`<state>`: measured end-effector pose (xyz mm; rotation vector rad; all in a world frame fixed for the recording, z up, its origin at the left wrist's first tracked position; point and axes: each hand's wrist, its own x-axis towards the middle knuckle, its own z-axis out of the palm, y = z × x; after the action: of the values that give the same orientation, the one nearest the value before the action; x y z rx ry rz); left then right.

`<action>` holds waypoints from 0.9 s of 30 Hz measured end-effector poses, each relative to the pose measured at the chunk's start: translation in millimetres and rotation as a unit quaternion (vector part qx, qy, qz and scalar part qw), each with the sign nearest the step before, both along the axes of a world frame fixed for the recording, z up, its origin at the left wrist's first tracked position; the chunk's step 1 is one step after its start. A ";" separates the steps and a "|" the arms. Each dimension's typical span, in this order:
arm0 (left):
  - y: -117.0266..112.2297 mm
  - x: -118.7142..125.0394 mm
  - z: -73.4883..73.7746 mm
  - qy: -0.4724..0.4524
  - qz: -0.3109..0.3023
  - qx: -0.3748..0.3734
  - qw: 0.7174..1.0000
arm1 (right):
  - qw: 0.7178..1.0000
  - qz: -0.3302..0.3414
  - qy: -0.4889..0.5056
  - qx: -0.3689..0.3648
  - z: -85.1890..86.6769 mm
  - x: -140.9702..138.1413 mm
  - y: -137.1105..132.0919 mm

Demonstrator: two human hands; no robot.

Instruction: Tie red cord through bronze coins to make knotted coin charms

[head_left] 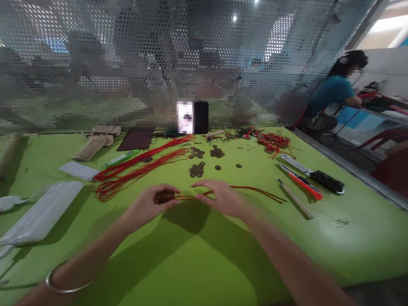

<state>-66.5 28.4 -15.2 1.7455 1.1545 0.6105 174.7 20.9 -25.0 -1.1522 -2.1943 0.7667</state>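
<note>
My left hand [153, 198] is curled round a small clump of brown coins [164, 197], partly hidden by the fingers. A thin red cord [185, 198] runs from them across to my right hand [221, 198]. Thumb and fingers of that hand close on the cord, though the exact grip is hard to see. Past it, the doubled red cord [260, 191] trails rightward over the table. Just beyond both hands lie small piles of brown coins [197, 170] with holes, plus two single coins [218, 167].
The green table [188, 282] holds red cord bundles [132, 178], a white power strip [44, 214], and cord scraps [273, 141]. To the right lie a black-handled tool [326, 181], orange scissors [304, 185] and a thin stick [295, 199]. A phone [192, 117] leans on the mesh screen; a person [337, 90] sits beyond.
</note>
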 end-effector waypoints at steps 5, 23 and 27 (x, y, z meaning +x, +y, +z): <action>-12.7 9.7 4.3 -0.006 -0.015 0.018 1.000 | 0.998 0.045 -0.032 -0.009 -8.1 -30.7 -6.7; 42.4 -54.5 10.2 -0.230 0.205 -0.042 0.950 | 0.986 -0.081 -0.009 -0.144 7.0 108.1 27.6; 47.9 -63.9 10.8 -0.248 0.231 -0.047 0.939 | 0.979 -0.138 0.013 -0.148 0.7 135.3 29.8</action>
<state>-130.4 76.3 -4.4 1.1354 1.2005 1.1820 309.9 50.6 -24.2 -1.5450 -1.8848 1.0002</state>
